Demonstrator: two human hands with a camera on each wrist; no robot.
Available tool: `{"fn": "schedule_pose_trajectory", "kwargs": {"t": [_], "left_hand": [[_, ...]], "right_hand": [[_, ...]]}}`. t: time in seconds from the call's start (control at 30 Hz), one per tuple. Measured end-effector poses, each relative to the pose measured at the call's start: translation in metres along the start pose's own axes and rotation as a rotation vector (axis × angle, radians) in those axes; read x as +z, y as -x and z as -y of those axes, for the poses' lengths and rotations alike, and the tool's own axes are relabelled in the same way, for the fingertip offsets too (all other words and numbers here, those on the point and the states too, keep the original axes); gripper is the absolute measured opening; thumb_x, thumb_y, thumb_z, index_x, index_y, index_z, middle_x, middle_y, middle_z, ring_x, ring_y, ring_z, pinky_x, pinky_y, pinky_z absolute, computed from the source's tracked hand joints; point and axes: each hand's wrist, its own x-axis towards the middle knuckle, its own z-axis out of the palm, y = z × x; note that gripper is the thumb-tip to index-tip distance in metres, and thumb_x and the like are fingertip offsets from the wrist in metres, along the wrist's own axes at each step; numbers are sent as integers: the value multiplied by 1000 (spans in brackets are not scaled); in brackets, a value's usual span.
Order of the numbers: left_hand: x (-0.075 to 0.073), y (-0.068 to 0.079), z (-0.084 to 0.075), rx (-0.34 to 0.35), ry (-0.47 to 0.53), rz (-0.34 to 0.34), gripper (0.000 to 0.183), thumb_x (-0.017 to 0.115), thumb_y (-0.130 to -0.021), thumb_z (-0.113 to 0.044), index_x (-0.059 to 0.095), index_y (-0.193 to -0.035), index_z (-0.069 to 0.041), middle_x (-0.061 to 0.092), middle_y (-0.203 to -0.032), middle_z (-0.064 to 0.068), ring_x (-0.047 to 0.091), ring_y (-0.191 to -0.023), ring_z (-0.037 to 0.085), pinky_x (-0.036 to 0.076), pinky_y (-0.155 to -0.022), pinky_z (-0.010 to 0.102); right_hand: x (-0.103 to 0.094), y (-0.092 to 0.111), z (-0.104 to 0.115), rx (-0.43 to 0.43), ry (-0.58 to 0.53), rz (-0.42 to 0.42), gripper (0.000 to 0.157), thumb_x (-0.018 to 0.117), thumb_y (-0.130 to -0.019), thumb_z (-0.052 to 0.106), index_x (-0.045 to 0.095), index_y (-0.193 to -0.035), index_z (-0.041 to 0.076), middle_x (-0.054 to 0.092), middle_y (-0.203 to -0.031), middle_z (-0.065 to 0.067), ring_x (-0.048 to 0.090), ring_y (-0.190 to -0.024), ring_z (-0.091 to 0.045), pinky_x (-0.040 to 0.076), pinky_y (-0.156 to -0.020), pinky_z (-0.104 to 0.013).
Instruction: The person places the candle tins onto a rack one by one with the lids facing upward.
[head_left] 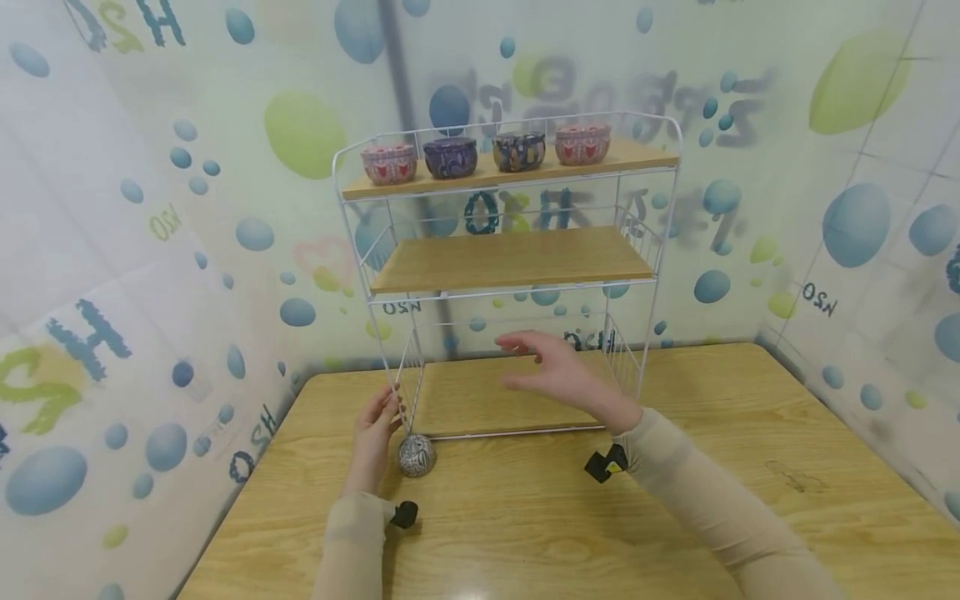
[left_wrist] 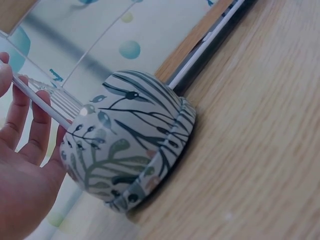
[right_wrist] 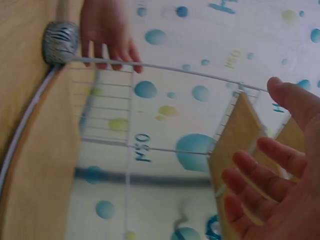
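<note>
A white wire rack [head_left: 441,294] with wooden shelves stands on the table. My left hand [head_left: 377,425] holds its front left post low down, the thumb on one side and fingers behind it in the left wrist view [left_wrist: 25,150]. Beside that hand, at the foot of the post, a small round tin [head_left: 416,455] sits on the table. The left wrist view shows its dark leaf pattern and its rim low against the tabletop. My right hand [head_left: 555,367] hovers before the bottom shelf [head_left: 472,400], fingers spread, holding nothing; in the right wrist view its palm [right_wrist: 285,200] shows.
Several patterned tins line the top shelf, among them a pink one [head_left: 389,164], a purple one [head_left: 451,157], a dark floral one [head_left: 519,152] and another pink one [head_left: 582,144]. The middle shelf [head_left: 517,257] is bare wood. A printed wall cloth [head_left: 300,200] hangs behind the table [head_left: 510,517].
</note>
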Motion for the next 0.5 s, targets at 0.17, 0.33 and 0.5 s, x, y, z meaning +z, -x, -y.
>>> {"fn": "schedule_pose_trajectory", "kwargs": {"t": [0.17,0.33,0.5], "left_hand": [[-3,1,2,21,-36,-8,31,57,-99,-24,60,-127,-9,60,-107,-5,55,-96,13,46,-89,35],[-3,0,2,34,-26,3,37,57,-99,-24,57,-130,-4,60,-104,-5,55,-95,13,47,-89,35],[0,-2,2,33,-23,10,38,57,-99,-23,55,-131,-2,60,-104,-4,55,-97,14,47,-91,35]], "right_hand": [[33,-4,-13,-25,-30,74,60,78,-83,30,55,-135,12,59,-127,-2,54,-109,-22,44,-88,-42],[64,-10,-29,-38,-12,153,64,78,-83,32,52,-138,13,57,-131,-2,55,-111,-22,46,-87,-38],[82,-14,-39,-73,-8,185,67,80,-81,30,51,-139,11,56,-132,-6,56,-108,-22,47,-86,-36]]}}
